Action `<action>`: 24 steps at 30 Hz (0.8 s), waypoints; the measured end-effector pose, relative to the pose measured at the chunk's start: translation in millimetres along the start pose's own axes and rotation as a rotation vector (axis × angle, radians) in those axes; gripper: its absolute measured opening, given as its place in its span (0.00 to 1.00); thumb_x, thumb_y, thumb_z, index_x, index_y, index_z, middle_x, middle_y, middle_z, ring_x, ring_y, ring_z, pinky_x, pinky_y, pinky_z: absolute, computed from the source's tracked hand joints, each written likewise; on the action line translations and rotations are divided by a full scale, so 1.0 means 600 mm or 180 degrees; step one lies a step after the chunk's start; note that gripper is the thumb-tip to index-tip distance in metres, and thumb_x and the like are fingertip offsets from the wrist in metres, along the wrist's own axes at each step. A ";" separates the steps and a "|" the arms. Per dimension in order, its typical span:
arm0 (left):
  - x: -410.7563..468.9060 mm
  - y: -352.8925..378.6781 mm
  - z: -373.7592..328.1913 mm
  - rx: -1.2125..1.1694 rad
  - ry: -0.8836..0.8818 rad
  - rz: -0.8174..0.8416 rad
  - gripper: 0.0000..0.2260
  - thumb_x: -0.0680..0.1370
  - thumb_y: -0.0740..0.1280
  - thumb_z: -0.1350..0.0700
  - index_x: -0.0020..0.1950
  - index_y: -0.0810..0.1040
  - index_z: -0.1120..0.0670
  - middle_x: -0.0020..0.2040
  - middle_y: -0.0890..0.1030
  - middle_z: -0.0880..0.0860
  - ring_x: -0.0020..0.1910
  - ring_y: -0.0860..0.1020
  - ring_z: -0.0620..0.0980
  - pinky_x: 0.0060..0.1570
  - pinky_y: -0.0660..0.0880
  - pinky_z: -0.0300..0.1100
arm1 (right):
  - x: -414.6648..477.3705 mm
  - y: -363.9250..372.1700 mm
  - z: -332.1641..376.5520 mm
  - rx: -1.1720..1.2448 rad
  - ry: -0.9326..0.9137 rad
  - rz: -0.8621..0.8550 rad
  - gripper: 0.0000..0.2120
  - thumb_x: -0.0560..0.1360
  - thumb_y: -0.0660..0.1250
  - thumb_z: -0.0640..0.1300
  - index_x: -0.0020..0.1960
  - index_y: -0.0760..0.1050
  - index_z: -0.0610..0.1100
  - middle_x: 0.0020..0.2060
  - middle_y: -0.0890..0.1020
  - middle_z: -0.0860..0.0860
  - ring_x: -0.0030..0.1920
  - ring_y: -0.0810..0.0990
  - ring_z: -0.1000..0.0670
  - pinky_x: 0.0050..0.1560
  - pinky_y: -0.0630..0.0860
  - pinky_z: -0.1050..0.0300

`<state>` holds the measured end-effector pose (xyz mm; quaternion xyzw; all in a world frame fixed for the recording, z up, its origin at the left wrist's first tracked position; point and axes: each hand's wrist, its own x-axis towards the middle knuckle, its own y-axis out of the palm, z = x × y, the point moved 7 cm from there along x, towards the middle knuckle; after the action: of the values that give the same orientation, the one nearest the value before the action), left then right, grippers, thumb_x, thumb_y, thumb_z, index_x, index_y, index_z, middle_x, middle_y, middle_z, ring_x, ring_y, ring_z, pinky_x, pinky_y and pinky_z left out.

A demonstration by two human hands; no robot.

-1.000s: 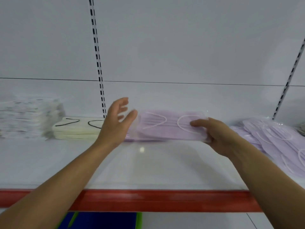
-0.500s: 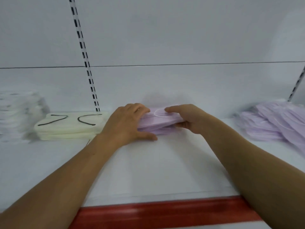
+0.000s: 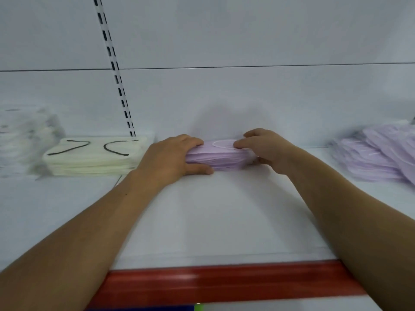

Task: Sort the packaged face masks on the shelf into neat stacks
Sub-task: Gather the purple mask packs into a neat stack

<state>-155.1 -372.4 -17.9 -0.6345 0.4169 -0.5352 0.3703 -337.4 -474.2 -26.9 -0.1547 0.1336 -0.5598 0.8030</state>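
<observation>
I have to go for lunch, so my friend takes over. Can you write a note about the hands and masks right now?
Left hand grips the left end of the purple mask stack; right hand grips its right end.
The stack sits on the shelf, near the back.
Done: cream stack left of it looks neat.
Left: the loose purple pile at the right needs stacking; the blurry white pile far left may too.

Near the back edge of the white metal shelf (image 3: 213, 221), the left hand (image 3: 170, 159) and right hand (image 3: 267, 149) grip opposite ends of a stack of lilac packaged face masks (image 3: 216, 157). A cream stack with black ear loops (image 3: 94, 157) lies just left; loose lilac masks (image 3: 377, 158) spread toward the right edge.
</observation>
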 end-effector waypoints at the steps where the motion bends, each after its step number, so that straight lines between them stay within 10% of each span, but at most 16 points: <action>1: -0.001 -0.001 0.000 -0.0001 -0.0001 -0.0004 0.36 0.65 0.68 0.28 0.69 0.71 0.40 0.66 0.73 0.39 0.64 0.72 0.43 0.53 0.65 0.38 | 0.000 -0.001 -0.002 0.0034 0.0022 0.0015 0.15 0.73 0.72 0.45 0.57 0.73 0.46 0.51 0.76 0.48 0.49 0.77 0.46 0.60 0.77 0.44; 11: 0.002 -0.007 -0.003 0.0208 0.0131 -0.0161 0.45 0.58 0.57 0.19 0.66 0.76 0.45 0.60 0.80 0.44 0.57 0.77 0.50 0.58 0.68 0.42 | 0.004 -0.005 -0.010 0.0231 0.0158 0.0082 0.14 0.73 0.72 0.45 0.57 0.78 0.44 0.48 0.79 0.48 0.43 0.79 0.47 0.54 0.82 0.47; 17: -0.005 -0.017 -0.008 0.0095 0.0291 -0.0243 0.45 0.58 0.58 0.20 0.65 0.77 0.47 0.61 0.80 0.45 0.58 0.78 0.49 0.58 0.70 0.42 | -0.006 -0.021 -0.002 0.0111 0.0030 -0.0060 0.15 0.75 0.71 0.48 0.60 0.77 0.44 0.49 0.79 0.48 0.40 0.77 0.52 0.34 0.77 0.63; 24: -0.012 -0.044 -0.034 -0.0183 0.0677 -0.0720 0.32 0.66 0.59 0.26 0.55 0.82 0.48 0.52 0.83 0.46 0.50 0.81 0.51 0.51 0.74 0.44 | -0.028 -0.064 -0.008 -0.0739 -0.0155 -0.1115 0.12 0.71 0.70 0.54 0.51 0.77 0.51 0.47 0.82 0.52 0.48 0.82 0.48 0.53 0.80 0.50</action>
<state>-172.5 -356.1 6.4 -0.6275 0.3948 -0.6255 0.2432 -377.5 -471.5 -15.2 -0.2806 0.1488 -0.6677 0.6733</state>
